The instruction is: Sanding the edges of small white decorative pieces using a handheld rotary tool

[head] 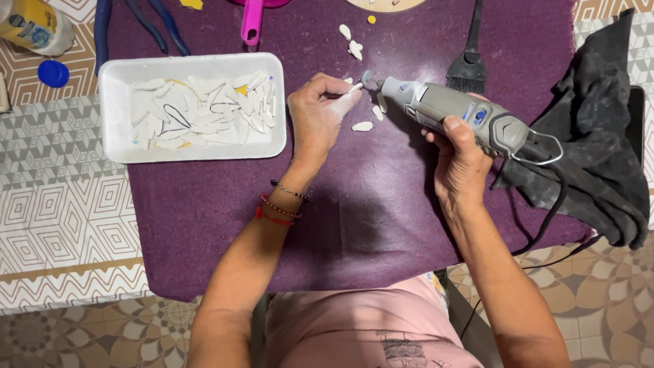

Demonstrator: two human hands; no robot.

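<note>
My left hand (319,112) pinches a small white piece (355,87) between thumb and fingertips, holding it at the tool tip, above the middle of the purple mat (354,218). The piece looks thin, stiff and brittle; I judge it light and easily snapped, best held by its edges close to the worked end. My right hand (460,160) is closed around the grey rotary tool (453,112), which looks rigid and moderately heavy, gripped mid-body. More white pieces lie at 12 o'clock; a white foam tray (112,116) of pieces sits at 9 o'clock, a dark cloth (599,150) at 3 o'clock.
</note>
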